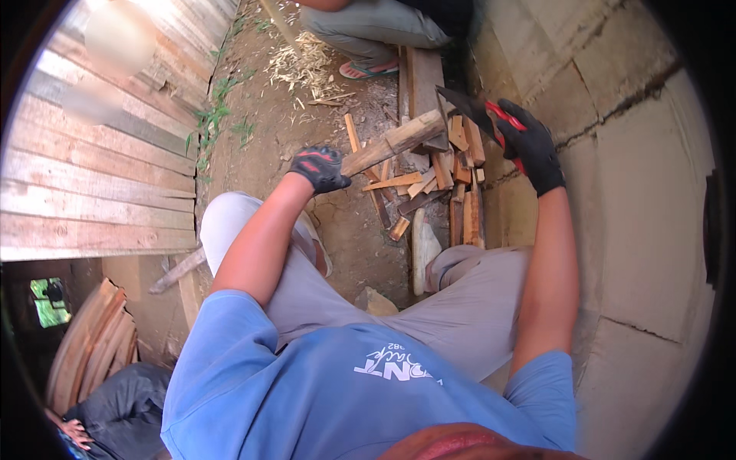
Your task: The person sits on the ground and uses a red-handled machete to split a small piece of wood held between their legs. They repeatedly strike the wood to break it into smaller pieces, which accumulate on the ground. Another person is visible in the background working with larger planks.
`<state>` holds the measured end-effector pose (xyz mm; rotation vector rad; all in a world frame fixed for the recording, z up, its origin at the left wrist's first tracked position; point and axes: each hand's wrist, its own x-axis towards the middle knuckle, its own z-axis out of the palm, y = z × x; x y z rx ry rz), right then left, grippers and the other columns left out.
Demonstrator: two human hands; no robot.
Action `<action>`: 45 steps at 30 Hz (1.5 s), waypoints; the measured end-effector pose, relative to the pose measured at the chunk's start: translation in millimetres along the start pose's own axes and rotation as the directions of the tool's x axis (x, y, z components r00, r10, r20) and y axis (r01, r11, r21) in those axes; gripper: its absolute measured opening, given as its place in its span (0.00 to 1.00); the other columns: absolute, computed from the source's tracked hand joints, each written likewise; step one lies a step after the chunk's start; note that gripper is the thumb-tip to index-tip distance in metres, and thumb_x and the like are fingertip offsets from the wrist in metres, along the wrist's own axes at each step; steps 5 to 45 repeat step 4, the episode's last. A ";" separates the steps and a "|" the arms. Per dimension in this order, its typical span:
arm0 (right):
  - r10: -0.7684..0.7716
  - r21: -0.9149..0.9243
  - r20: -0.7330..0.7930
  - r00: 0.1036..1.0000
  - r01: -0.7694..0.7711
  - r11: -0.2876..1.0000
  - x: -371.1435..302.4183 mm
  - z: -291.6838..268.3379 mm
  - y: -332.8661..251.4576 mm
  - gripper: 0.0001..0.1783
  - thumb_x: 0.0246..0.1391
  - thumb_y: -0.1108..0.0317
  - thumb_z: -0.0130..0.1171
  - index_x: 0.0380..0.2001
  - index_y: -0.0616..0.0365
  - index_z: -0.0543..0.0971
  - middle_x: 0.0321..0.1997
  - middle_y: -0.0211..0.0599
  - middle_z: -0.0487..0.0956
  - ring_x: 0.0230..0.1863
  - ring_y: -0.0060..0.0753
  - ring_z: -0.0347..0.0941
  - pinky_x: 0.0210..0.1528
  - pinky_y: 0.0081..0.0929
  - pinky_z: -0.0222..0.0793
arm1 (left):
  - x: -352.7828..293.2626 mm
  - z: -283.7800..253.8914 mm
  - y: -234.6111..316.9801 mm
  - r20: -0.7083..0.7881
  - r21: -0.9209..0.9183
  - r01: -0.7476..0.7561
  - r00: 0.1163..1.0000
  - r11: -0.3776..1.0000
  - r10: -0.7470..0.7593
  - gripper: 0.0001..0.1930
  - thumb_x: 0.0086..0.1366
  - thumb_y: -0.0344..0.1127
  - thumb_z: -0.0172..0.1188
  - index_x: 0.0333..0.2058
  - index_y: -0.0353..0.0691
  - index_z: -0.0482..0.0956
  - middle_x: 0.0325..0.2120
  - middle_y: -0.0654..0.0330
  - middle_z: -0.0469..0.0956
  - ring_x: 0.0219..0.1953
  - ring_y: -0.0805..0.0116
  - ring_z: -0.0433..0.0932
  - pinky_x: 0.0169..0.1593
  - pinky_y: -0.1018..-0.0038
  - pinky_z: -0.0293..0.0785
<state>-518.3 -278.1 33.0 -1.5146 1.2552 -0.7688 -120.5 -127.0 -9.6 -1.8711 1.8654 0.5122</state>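
My left hand (319,169), in a black and red glove, is closed round the near end of a thick, rough wooden shaft (392,144). The shaft slants up to the right over a pile of wood pieces (429,184). A thin metal edge shows at its far end; whether it belongs to the shaft I cannot tell. My right hand (534,149), gloved alike, grips a red-and-black-handled tool with a dark, tapering blade (469,109). The blade points left, and its tip appears close to the shaft's far end. Its exact kind is unclear.
A thick wooden beam (423,80) lies beyond the pile. Another person crouches there, a sandalled foot (369,70) beside wood shavings (303,61). A block wall (644,199) bounds the right, a plank wall (100,169) the left. Someone's hand (77,433) shows at lower left.
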 end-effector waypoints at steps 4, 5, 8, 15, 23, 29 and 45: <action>-0.202 -0.088 -0.029 0.979 0.198 0.976 26.9 -9.2 54.5 0.32 0.63 0.65 0.67 0.70 0.49 0.76 0.66 0.47 0.81 0.65 0.31 0.80 0.66 0.20 0.71 | 44.3 15.5 -11.0 -0.287 -0.143 -0.078 0.957 0.987 0.034 0.38 0.66 0.66 0.59 0.65 0.45 0.78 0.63 0.42 0.78 0.61 0.44 0.79 0.65 0.56 0.75; -0.202 -0.088 -0.029 0.979 0.198 0.976 26.9 -9.2 54.5 0.32 0.63 0.65 0.67 0.70 0.49 0.76 0.66 0.47 0.81 0.65 0.31 0.80 0.66 0.20 0.71 | 44.3 15.5 -11.0 -0.287 -0.143 -0.078 0.957 0.987 0.034 0.38 0.66 0.66 0.59 0.65 0.45 0.78 0.63 0.42 0.78 0.61 0.44 0.79 0.65 0.56 0.75; -0.202 -0.088 -0.029 0.979 0.198 0.976 26.9 -9.2 54.5 0.32 0.63 0.65 0.67 0.70 0.49 0.76 0.66 0.47 0.81 0.65 0.31 0.80 0.66 0.20 0.71 | 44.3 15.5 -11.0 -0.287 -0.143 -0.078 0.957 0.987 0.034 0.38 0.66 0.66 0.59 0.65 0.45 0.78 0.63 0.42 0.78 0.61 0.44 0.79 0.65 0.56 0.75; -0.202 -0.088 -0.029 0.979 0.198 0.976 26.9 -9.2 54.5 0.32 0.63 0.65 0.67 0.70 0.49 0.76 0.66 0.47 0.81 0.65 0.31 0.80 0.66 0.20 0.71 | 44.3 15.5 -11.0 -0.287 -0.143 -0.078 0.957 0.987 0.034 0.38 0.66 0.66 0.59 0.65 0.45 0.78 0.63 0.42 0.78 0.61 0.44 0.79 0.65 0.56 0.75; -0.202 -0.088 -0.029 0.979 0.198 0.976 26.9 -9.2 54.5 0.32 0.63 0.65 0.67 0.70 0.49 0.76 0.66 0.47 0.81 0.65 0.31 0.80 0.66 0.20 0.71 | 44.3 15.5 -11.0 -0.287 -0.143 -0.078 0.957 0.987 0.034 0.38 0.66 0.66 0.59 0.65 0.45 0.78 0.63 0.42 0.78 0.61 0.44 0.79 0.65 0.56 0.75; -0.202 -0.088 -0.029 0.979 0.198 0.976 26.9 -9.2 54.5 0.32 0.63 0.65 0.67 0.70 0.49 0.76 0.66 0.47 0.81 0.65 0.31 0.80 0.66 0.20 0.71 | 44.3 15.5 -11.0 -0.287 -0.143 -0.078 0.957 0.987 0.034 0.38 0.66 0.66 0.59 0.65 0.45 0.78 0.63 0.42 0.78 0.61 0.44 0.79 0.65 0.56 0.75; -0.202 -0.088 -0.029 0.979 0.198 0.976 26.9 -9.2 54.5 0.32 0.63 0.65 0.67 0.70 0.49 0.76 0.66 0.47 0.81 0.65 0.31 0.80 0.66 0.20 0.71 | 44.3 15.5 -11.0 -0.287 -0.143 -0.078 0.957 0.987 0.034 0.38 0.66 0.66 0.59 0.65 0.45 0.78 0.63 0.42 0.78 0.61 0.44 0.79 0.65 0.56 0.75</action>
